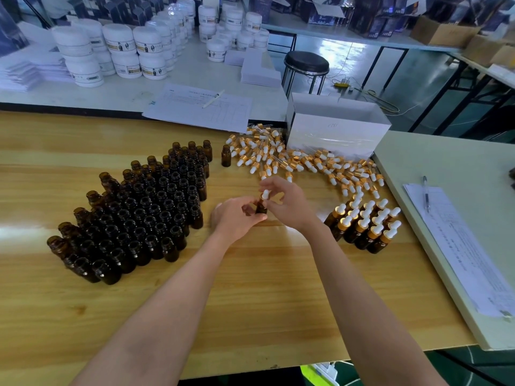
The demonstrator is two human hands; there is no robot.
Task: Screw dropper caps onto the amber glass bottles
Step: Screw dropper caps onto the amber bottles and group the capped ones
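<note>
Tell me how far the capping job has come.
Done: a small group of capped bottles on the right. In hand: the left hand holds one bottle while the right hand fits a dropper cap on it. Left: a larger block of open bottles, plus loose caps.

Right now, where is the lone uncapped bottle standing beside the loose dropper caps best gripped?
Likely pinch the lone bottle round its body, below the neck, from the near side: it stands upright, dropper caps close on its right, uncapped bottles left.
</note>
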